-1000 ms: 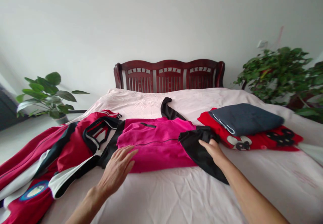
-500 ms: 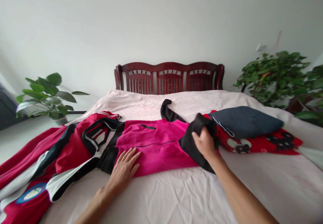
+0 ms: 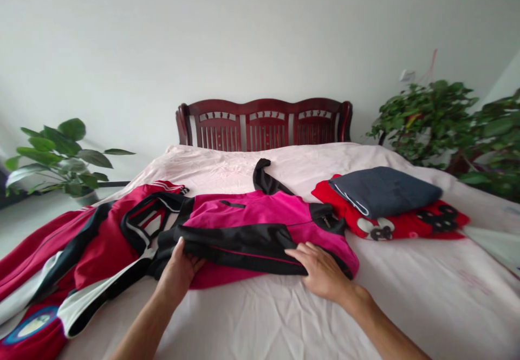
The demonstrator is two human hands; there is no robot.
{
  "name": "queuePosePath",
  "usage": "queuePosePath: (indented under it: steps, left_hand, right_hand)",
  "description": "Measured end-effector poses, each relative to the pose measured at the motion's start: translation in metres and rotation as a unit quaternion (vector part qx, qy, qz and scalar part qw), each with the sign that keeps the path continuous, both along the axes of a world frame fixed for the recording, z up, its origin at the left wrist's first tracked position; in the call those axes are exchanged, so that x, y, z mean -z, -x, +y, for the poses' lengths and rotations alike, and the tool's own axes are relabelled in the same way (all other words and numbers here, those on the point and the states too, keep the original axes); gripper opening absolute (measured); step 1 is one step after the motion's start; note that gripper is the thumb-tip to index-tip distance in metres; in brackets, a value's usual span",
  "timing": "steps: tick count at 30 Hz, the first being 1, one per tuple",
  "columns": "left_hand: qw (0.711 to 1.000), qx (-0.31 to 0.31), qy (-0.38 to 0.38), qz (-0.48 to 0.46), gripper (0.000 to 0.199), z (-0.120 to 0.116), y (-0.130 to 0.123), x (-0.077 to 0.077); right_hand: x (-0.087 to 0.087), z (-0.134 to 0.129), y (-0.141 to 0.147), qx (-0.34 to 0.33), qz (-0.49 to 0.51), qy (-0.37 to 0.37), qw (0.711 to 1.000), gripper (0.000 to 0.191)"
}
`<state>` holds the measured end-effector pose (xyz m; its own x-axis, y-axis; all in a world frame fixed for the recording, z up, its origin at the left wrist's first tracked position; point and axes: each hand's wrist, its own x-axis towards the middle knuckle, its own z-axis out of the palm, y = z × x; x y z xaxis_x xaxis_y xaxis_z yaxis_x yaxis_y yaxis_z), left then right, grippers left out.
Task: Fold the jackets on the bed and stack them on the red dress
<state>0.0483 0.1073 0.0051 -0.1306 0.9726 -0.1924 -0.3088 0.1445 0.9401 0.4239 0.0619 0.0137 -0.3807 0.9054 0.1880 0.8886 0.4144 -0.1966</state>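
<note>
A pink and black zip jacket lies spread on the bed, its collar to the right. Its near black sleeve is laid across the body, pointing left. My left hand is closed on the cuff end of that sleeve, thumb on top and fingers partly hidden underneath. Resting on the sleeve near the shoulder is my right hand, its fingers extended to the left over the cloth. The far black sleeve stretches away toward the headboard.
Left of the jacket lies a red, white and black garment, touching its hem. On the right, folded dark blue clothing sits on a red garment with cartoon patterns. Beyond the pale bedsheet rises a wooden headboard; plants flank the bed.
The near sleeve, bunched in my right hand before, now lies across the jacket's body. My left hand went from flat on the cloth to gripping the cuff end. The collar now shows.
</note>
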Motion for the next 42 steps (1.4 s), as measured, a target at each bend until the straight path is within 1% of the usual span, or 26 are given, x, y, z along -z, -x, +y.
queuePosePath:
  steps: [2, 3, 5, 7, 8, 10, 12, 15, 17, 18, 20, 21, 23, 26, 28, 30, 31, 32, 34, 35, 36, 37, 38, 39, 42]
  left_hand:
    - [0.998, -0.032, 0.038, -0.038, 0.053, 0.003, 0.000, -0.005]
    - [0.995, -0.046, 0.043, -0.071, 0.050, 0.003, 0.001, -0.008]
    - [0.984, -0.068, 0.017, -0.161, 0.044, 0.003, 0.003, -0.014]
    - [0.965, -0.088, -0.027, -0.246, 0.042, 0.002, 0.008, -0.018]
    - [0.956, -0.096, -0.040, -0.274, 0.043, 0.001, 0.012, -0.020]
    - [0.949, -0.118, -0.030, -0.291, 0.044, -0.001, 0.021, -0.023]
    - [0.957, -0.130, 0.000, -0.260, 0.043, -0.005, 0.030, -0.024]
    - [0.977, -0.117, 0.046, -0.174, 0.032, -0.011, 0.042, -0.026]
    - [0.986, -0.123, 0.062, -0.097, 0.028, -0.014, 0.045, -0.026]
    - [0.987, -0.138, 0.063, -0.053, 0.029, -0.015, 0.046, -0.024]
    - [0.983, -0.177, 0.054, 0.023, 0.031, -0.015, 0.047, -0.020]
    - [0.979, -0.195, 0.048, 0.042, 0.031, -0.015, 0.047, -0.016]
    - [0.973, -0.220, 0.050, 0.040, 0.025, -0.015, 0.050, -0.009]
    - [0.973, -0.222, 0.060, 0.021, 0.021, -0.017, 0.057, 0.000]
    - [0.971, -0.224, 0.057, 0.054, 0.026, -0.021, 0.061, 0.003]
    - [0.963, -0.232, 0.019, 0.133, 0.039, -0.026, 0.064, 0.005]
    - [0.952, -0.239, -0.012, 0.189, 0.044, -0.029, 0.064, 0.005]
    - [0.933, -0.249, -0.041, 0.256, 0.045, -0.033, 0.064, 0.005]
    - [0.872, -0.272, -0.073, 0.401, 0.039, -0.039, 0.063, 0.002]
    - [0.837, -0.284, -0.070, 0.462, 0.036, -0.043, 0.062, 0.001]
    - [0.808, -0.291, -0.062, 0.508, 0.035, -0.046, 0.061, -0.001]
    - [0.787, -0.289, -0.054, 0.542, 0.036, -0.048, 0.059, -0.002]
    - [0.775, -0.281, -0.049, 0.565, 0.037, -0.050, 0.057, -0.004]
    - [0.768, -0.267, -0.047, 0.580, 0.037, -0.050, 0.055, -0.005]
    - [0.757, -0.226, -0.033, 0.612, 0.038, -0.050, 0.051, -0.007]
  right_hand:
    - [0.002, -0.004, -0.009, 0.020, -0.001, -0.010, 1.000, 0.065]
    - [0.003, -0.006, -0.015, 0.029, -0.003, -0.016, 0.999, 0.064]
    - [0.003, -0.009, -0.028, 0.056, -0.005, -0.042, 0.998, 0.063]
    - [0.004, -0.010, -0.042, 0.107, -0.001, -0.094, 0.990, 0.064]
    - [0.005, -0.011, -0.049, 0.134, -0.001, -0.121, 0.984, 0.065]
    - [0.007, -0.012, -0.060, 0.170, -0.007, -0.155, 0.973, 0.066]
    - [0.012, -0.014, -0.068, 0.166, -0.012, -0.153, 0.974, 0.066]
    - [0.016, -0.015, -0.072, 0.140, 0.003, -0.132, 0.981, 0.068]
    - [0.016, -0.014, -0.071, 0.150, 0.026, -0.139, 0.979, 0.070]
    - [0.014, -0.013, -0.070, 0.167, 0.040, -0.149, 0.974, 0.071]
    - [0.011, -0.009, -0.070, 0.214, 0.068, -0.164, 0.961, 0.071]
    - [0.010, -0.007, -0.071, 0.236, 0.079, -0.157, 0.956, 0.070]
    - [0.011, -0.005, -0.076, 0.260, 0.087, -0.116, 0.955, 0.065]
    - [0.016, -0.004, -0.085, 0.266, 0.080, -0.062, 0.959, 0.058]
    - [0.021, -0.004, -0.088, 0.294, 0.078, -0.048, 0.951, 0.057]
    - [0.024, -0.002, -0.089, 0.318, 0.075, -0.038, 0.944, 0.056]
    - [0.025, -0.001, -0.089, 0.320, 0.072, -0.038, 0.944, 0.055]
    - [0.025, 0.001, -0.088, 0.317, 0.069, -0.041, 0.945, 0.054]
    - [0.027, 0.004, -0.088, 0.305, 0.064, -0.052, 0.949, 0.052]
    - [0.029, 0.005, -0.088, 0.301, 0.062, -0.056, 0.950, 0.051]
    - [0.030, 0.006, -0.089, 0.297, 0.062, -0.058, 0.951, 0.050]
    - [0.031, 0.006, -0.090, 0.293, 0.062, -0.058, 0.952, 0.050]
    - [0.032, 0.007, -0.091, 0.289, 0.063, -0.054, 0.954, 0.049]
    - [0.032, 0.007, -0.092, 0.286, 0.066, -0.048, 0.955, 0.049]
    - [0.033, 0.007, -0.095, 0.287, 0.069, -0.026, 0.955, 0.049]
